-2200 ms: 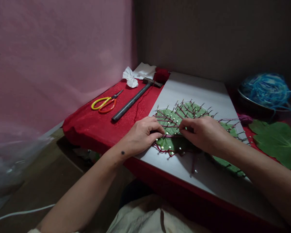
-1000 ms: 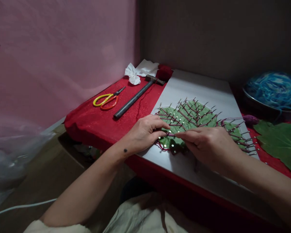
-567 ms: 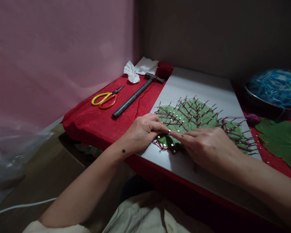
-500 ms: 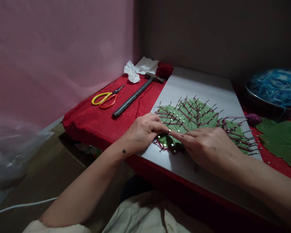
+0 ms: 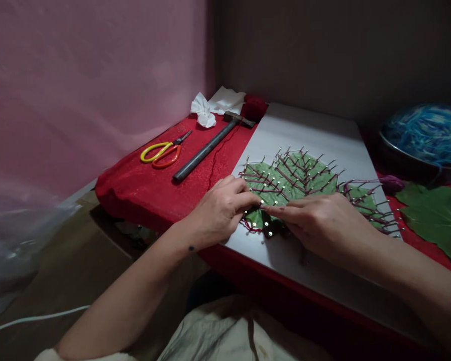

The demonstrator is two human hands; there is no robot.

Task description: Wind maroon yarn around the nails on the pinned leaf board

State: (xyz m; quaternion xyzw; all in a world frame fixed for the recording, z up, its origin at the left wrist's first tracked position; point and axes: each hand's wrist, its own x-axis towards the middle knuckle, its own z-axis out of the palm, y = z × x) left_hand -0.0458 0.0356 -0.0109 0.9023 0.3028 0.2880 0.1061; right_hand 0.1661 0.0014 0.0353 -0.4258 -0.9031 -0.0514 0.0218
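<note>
A green leaf lies on a pale board, ringed and crossed by several upright nails with dark purple-red yarn wound between them. My left hand rests at the leaf's near left edge, its thumb and fingers pinched together beside a nail. My right hand reaches over the leaf's near side, index finger stretched left until its tip meets the left fingertips. Its other fingers are curled under. Whatever the fingertips hold is too small to make out. Red yarn loops round nails just below the left hand.
The pale board lies on a red-covered table. Left of it are a hammer, scissors and crumpled tissue. To the right sit a purple yarn bundle, a loose leaf and a bowl of blue yarn.
My right hand has shifted slightly left, its index fingertip now pressed closer to the left fingertips. The left hand stays almost in place. The view has moved a little.
</note>
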